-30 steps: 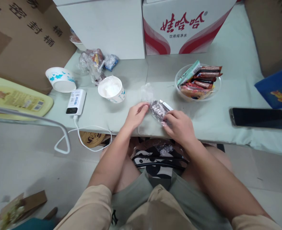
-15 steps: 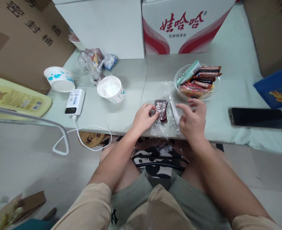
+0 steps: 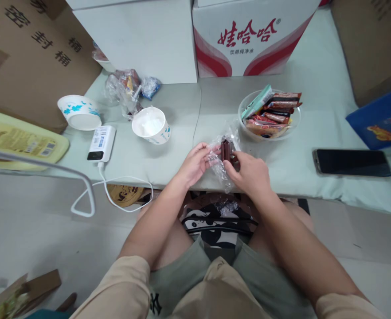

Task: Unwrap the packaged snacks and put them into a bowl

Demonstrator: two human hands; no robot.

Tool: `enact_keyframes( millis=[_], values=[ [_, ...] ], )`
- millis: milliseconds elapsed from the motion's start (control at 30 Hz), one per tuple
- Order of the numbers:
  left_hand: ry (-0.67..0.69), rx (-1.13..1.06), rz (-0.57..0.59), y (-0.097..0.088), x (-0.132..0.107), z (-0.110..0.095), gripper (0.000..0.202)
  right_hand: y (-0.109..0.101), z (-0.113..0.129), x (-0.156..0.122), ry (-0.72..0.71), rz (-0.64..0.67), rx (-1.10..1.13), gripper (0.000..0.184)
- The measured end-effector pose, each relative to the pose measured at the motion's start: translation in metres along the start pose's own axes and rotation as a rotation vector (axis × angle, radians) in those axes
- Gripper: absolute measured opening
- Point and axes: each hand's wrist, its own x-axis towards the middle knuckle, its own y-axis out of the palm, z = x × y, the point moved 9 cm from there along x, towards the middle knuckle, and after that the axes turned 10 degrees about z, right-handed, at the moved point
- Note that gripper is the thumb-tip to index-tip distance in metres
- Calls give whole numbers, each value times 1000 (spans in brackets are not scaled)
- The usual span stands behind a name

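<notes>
Near the table's front edge, my left hand pinches the edge of a crinkled clear plastic wrapper. Small dark brown wrapped snack packets lie bunched on that film, between my two hands. My right hand grips the packets from the right, thumb in front and fingers curled behind; its fingertips are partly hidden. Just behind my right hand, a clear round bowl holds several packaged snacks, red, brown and mint green.
To the left stand a paper cup, a tipped paper bowl, a white power bank with a cable, and bagged snacks. A phone and blue box are at right. Cartons line the back.
My right hand has moved left and down onto the brown packets. My left hand has shifted slightly from the packets to the film's edge. The film is now lifted and gathered around the packets.
</notes>
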Motion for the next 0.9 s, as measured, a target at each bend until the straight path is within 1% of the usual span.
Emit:
enact_keyframes(
  millis=[133, 200, 233, 300, 367, 400, 500, 567, 600, 667, 733, 767, 800, 833, 867, 900],
  values=[
    [-36, -96, 58, 11, 1, 5, 26, 4, -14, 3, 66, 39, 155, 28],
    [-34, -125, 48, 10, 4, 6, 24, 7, -25, 6, 103, 48, 303, 24],
    [-28, -137, 20, 5, 5, 6, 23, 8, -30, 7, 117, 46, 388, 24],
    [3, -159, -86, -9, 7, 4, 17, 7, -37, 7, 124, 17, 540, 30],
    [21, -178, -202, -25, 8, 3, 7, 1, -37, 5, 105, -22, 627, 35],
    [24, -186, -243, -32, 8, 2, 7, -3, -34, 2, 81, -32, 636, 37],
    [56, -219, -313, -46, 7, -5, 13, -22, -14, -12, -34, -27, 533, 36],
    [94, -261, -351, -53, 6, -11, 11, -47, -2, -23, -123, -47, 418, 34],
    [106, -286, -368, -57, 5, -12, 11, -65, 0, -27, -153, -86, 364, 34],
    [111, -329, -387, -62, 4, -14, 10, -108, -7, -28, -161, -222, 254, 35],
    [113, -337, -382, -65, 5, -15, 9, -149, -24, -17, -84, -372, 90, 39],
    [117, -330, -373, -65, 6, -16, 8, -161, -33, -4, -37, -368, 6, 39],
    [120, -321, -365, -64, 7, -16, 7, -166, -41, 13, -10, -317, -73, 39],
    [119, -314, -358, -63, 8, -16, 7, -166, -46, 31, -5, -256, -159, 37],
    [111, -313, -355, -62, 8, -16, 6, -160, -51, 50, -12, -153, -238, 37],
    [97, -317, -354, -59, 9, -15, 6, -148, -57, 67, -13, -14, -297, 37]
  ],
)
